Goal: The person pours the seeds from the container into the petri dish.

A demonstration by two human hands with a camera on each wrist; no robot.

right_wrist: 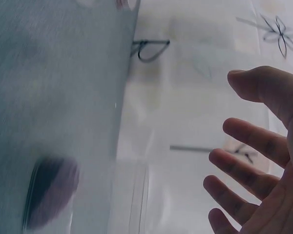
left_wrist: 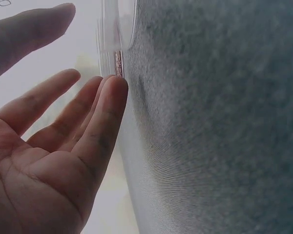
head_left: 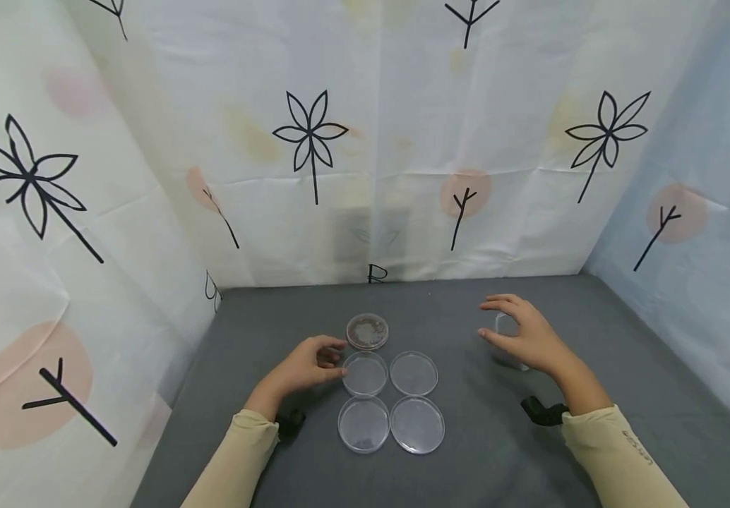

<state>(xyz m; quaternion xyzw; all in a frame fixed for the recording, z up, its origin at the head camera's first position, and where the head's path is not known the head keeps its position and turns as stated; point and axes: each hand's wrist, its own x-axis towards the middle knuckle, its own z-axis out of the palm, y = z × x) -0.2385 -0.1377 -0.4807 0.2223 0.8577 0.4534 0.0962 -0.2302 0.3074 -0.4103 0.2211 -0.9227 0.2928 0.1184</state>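
Clear round petri dishes, several of them, sit in two rows on the grey table; the back left dish (head_left: 365, 374) is nearest my left hand (head_left: 306, 365). Its thumb tip is right at that dish's rim in the head view, with the fingers loosely bent. Just behind stands a petri dish with brown grainy contents (head_left: 368, 331), partly seen past the fingertips in the left wrist view. On the right, my right hand (head_left: 527, 339) has thumb and fingers spread beside a clear container (head_left: 507, 324), which it partly hides. A dark purplish patch (right_wrist: 53, 195) shows low in the right wrist view.
The front left dish (head_left: 363, 425), front right dish (head_left: 417, 425) and back right dish (head_left: 414, 374) lie close together mid-table. White curtains with black plant drawings (head_left: 310, 134) rise behind the table and at both sides. Black straps (head_left: 543, 411) circle the wrists.
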